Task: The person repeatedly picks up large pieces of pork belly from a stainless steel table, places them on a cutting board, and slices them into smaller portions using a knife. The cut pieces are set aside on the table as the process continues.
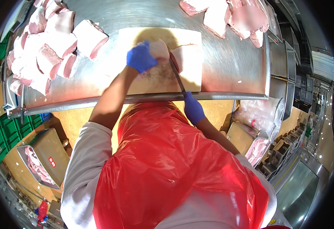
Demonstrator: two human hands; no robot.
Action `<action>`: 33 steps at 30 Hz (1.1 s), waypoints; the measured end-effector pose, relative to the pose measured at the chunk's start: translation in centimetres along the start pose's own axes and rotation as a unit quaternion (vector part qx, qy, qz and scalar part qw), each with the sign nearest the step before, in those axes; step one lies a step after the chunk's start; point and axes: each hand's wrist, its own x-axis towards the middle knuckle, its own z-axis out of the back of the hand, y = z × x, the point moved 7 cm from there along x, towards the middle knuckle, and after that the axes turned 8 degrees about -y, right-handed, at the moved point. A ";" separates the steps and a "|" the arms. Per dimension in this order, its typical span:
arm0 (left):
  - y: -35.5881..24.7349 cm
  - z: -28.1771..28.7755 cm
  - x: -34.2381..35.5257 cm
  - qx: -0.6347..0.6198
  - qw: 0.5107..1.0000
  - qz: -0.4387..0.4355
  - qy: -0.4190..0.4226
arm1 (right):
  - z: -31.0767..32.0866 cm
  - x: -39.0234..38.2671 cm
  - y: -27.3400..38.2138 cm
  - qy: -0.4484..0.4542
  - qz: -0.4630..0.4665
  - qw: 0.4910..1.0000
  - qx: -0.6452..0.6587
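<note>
My left hand, in a blue glove, is closed on a pale piece of meat on the cream cutting board. My gloved right hand grips the knife's handle below the board's front edge. The long blade points up and away from me, between that piece and a second piece of meat just to its right. Pork pieces lie piled at the left and at the back right of the steel table.
The table's raised front rim runs across below the board. Steel bins with meat stand at lower left and lower right. Green crates are at far left, clear bags at right. A small figure in red shows at bottom left.
</note>
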 end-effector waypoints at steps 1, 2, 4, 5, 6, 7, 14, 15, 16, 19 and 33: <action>2.6 -0.4 0.8 -0.121 0.992 0.017 0.007 | 0.9 -2.1 -0.6 0.033 -0.030 0.999 -0.030; 6.3 -1.1 1.7 -0.238 0.971 0.033 0.011 | 1.4 -4.0 -1.6 0.064 -0.057 0.995 -0.059; 10.8 -0.7 1.1 -0.421 0.887 0.141 0.126 | 1.6 -6.3 -3.6 0.069 -0.052 0.993 -0.085; 10.7 -0.5 -1.6 -0.685 0.682 0.168 0.192 | 1.7 -7.1 -4.3 0.037 -0.038 0.996 -0.077; 13.7 -1.7 -2.9 -0.756 0.625 0.180 0.064 | 2.3 -7.2 -3.9 0.008 -0.043 0.997 -0.068; 16.6 -2.3 -4.1 -0.809 0.556 0.181 -0.063 | 2.4 -7.0 -3.9 -0.008 -0.084 0.995 -0.045; 25.4 17.3 -8.7 -0.874 0.423 0.103 -0.216 | 2.3 -3.5 -3.7 -0.233 -0.041 0.958 0.162; 27.6 21.3 -8.8 -0.865 0.428 0.092 -0.244 | 2.0 -3.1 -4.4 -0.214 -0.071 0.959 0.173; 29.8 24.9 -9.3 -0.854 0.403 0.111 -0.310 | 2.1 -2.8 -5.2 -0.193 -0.103 0.959 0.178; 37.3 30.7 -10.4 -0.661 0.402 0.110 -0.625 | 1.5 -2.4 -9.5 -0.270 -0.033 0.961 0.055; -15.8 -7.4 1.7 0.073 0.942 -0.123 -0.304 | 8.0 0.4 -6.9 -0.283 -0.100 0.933 0.197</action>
